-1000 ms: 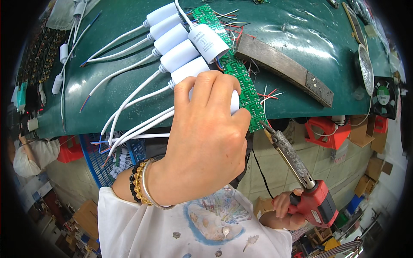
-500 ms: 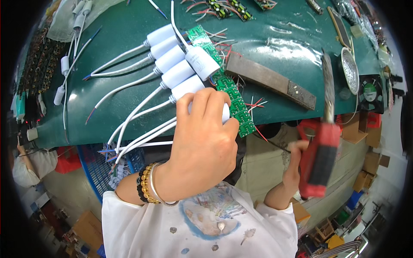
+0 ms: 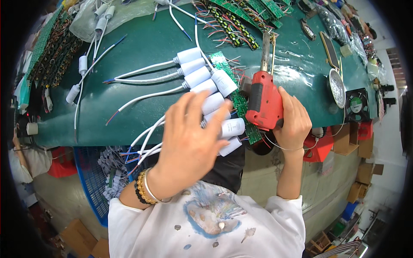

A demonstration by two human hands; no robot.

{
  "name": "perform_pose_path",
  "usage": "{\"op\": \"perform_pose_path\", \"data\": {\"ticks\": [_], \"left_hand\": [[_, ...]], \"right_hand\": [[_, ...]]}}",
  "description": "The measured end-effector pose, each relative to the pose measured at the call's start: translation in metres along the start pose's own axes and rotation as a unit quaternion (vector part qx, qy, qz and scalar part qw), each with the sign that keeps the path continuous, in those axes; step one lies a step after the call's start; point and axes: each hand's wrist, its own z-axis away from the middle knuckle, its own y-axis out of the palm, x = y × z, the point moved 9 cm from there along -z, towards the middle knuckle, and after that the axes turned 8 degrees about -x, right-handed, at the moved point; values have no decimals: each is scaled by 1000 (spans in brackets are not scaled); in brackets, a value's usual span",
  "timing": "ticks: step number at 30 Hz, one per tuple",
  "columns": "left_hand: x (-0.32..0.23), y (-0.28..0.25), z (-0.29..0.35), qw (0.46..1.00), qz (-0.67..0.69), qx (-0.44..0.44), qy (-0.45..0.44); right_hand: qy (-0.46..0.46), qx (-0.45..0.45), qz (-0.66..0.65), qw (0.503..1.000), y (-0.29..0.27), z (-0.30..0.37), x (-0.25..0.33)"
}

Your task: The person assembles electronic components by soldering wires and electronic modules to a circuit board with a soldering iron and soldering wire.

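Observation:
My right hand [image 3: 293, 121] grips a red and black soldering gun [image 3: 269, 103], with its long metal barrel pointing away from me over the bench. My left hand [image 3: 189, 131], slightly blurred, has its fingers spread over several white cylindrical housings with white cables; whether it touches them I cannot tell. One printed housing [image 3: 232, 127] shows beside the fingertips, another [image 3: 224, 82] lies tilted farther off. The row of housings runs beside a strip of green circuit boards [image 3: 221, 63]. Thin red and white wires stick out along the strip. The gun hides most of a brown bar [image 3: 245, 86].
The green bench [image 3: 142, 92] carries wired board strips [image 3: 234, 26] at the back and more boards at far left. A silver dish [image 3: 337, 88] and a black fan [image 3: 356, 104] sit at right. Below the edge are a blue basket [image 3: 88, 185] and red bins.
My right hand has brought the soldering gun up and left over the bench. My left hand has moved slightly left and its fingers have come apart, uncovering housings near the edge.

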Motion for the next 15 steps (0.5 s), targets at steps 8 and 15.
{"op": "perform_pose_path", "data": {"ticks": [8, 15], "left_hand": [[15, 6, 10, 998, -25, 19, -51], [34, 14, 33, 991, 6, 27, -130]], "right_hand": [[8, -35, 18, 999, 0, 7, 2], [56, -146, 63, 986, -10, 8, 2]]}}
